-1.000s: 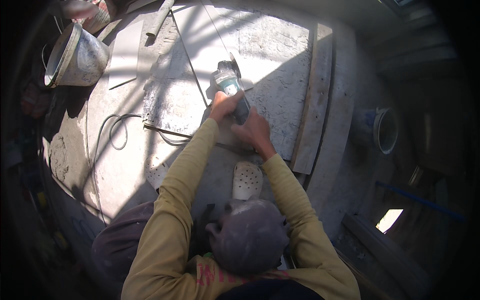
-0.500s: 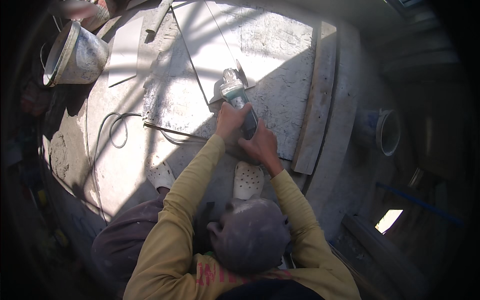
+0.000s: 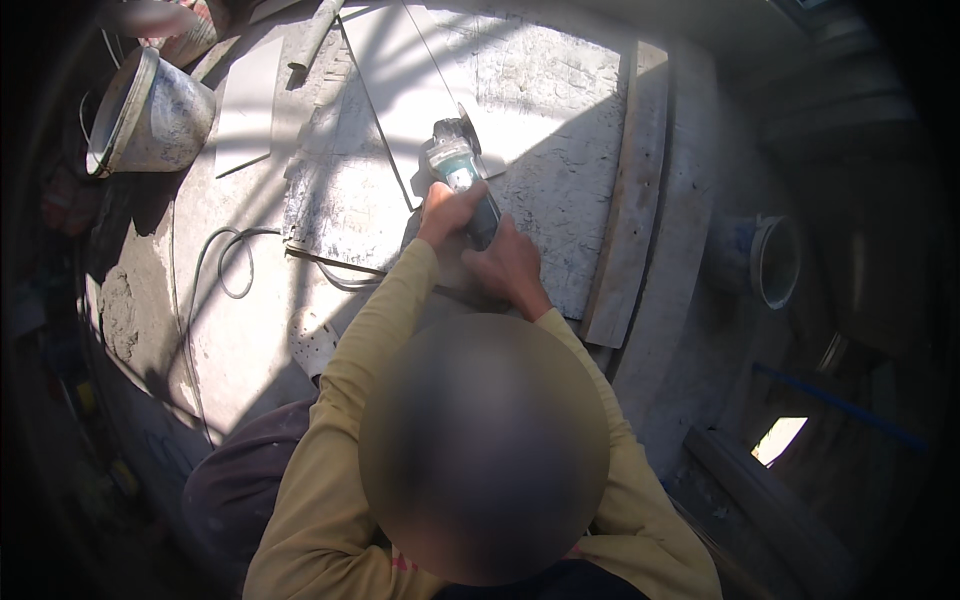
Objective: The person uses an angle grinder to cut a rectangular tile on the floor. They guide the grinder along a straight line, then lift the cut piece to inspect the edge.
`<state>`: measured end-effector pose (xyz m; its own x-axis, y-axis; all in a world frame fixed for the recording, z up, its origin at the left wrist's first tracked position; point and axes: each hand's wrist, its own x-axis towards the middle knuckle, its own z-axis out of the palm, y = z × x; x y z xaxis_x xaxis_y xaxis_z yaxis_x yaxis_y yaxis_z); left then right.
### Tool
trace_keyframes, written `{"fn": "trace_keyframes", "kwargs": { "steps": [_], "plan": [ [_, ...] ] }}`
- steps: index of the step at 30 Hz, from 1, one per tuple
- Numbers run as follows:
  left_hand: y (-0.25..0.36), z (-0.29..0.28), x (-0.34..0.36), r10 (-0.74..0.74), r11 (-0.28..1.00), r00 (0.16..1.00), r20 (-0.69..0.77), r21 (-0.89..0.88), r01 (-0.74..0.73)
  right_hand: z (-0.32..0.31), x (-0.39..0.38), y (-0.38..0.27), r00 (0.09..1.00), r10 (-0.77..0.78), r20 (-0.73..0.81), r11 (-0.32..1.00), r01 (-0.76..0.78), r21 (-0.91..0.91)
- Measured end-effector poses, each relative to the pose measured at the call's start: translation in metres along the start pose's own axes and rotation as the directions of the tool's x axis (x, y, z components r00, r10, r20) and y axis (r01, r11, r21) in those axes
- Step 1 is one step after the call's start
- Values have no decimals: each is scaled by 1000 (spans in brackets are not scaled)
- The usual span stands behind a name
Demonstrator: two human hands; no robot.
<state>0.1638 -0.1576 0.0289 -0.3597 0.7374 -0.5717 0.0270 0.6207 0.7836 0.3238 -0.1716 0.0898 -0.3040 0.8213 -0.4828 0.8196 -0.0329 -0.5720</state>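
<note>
Both my hands are closed around an angle grinder [image 3: 455, 172] with a green and dark body and a dusty metal head. My left hand [image 3: 446, 212] grips it just behind the head. Further back, my right hand [image 3: 512, 262] wraps the rear of the body. The grinder's disc edge sits over a thin line running lengthwise along a pale, flat tile [image 3: 400, 85]. Whether the disc touches the tile I cannot tell. Beneath the tile is a rough, whitish board [image 3: 560, 130], partly in sun and partly in shadow.
A stained bucket [image 3: 170, 115] lies tilted at the left, near a narrow tile strip [image 3: 247, 105] and a grey tube [image 3: 318, 38]. A power cable [image 3: 235, 262] loops across the floor. Timber planks [image 3: 630, 200] flank the board's right side; beyond them is another bucket [image 3: 776, 262].
My hands and the grinder have moved a little farther away and slightly left along the tile's line. The tile and board look unmoved.
</note>
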Motion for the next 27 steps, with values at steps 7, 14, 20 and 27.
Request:
{"fn": "trace_keyframes", "kwargs": {
  "steps": [7,14,20,27],
  "plan": [
    [-7,3,5,-25,994,1000,5,103,25,0,-2,3,1000,-25,13,999,25,-21],
    [-20,15,-11,-74,978,996,-56,191,84,0,-22,15,1000,-18,23,1000,18,-21],
    [-18,21,-35,-86,970,994,-69,222,100,1,-39,25,999,-32,9,999,32,3],
    [-15,19,-40,-50,988,998,-43,141,56,0,-38,23,1000,-15,11,1000,15,20]
  ]
}}
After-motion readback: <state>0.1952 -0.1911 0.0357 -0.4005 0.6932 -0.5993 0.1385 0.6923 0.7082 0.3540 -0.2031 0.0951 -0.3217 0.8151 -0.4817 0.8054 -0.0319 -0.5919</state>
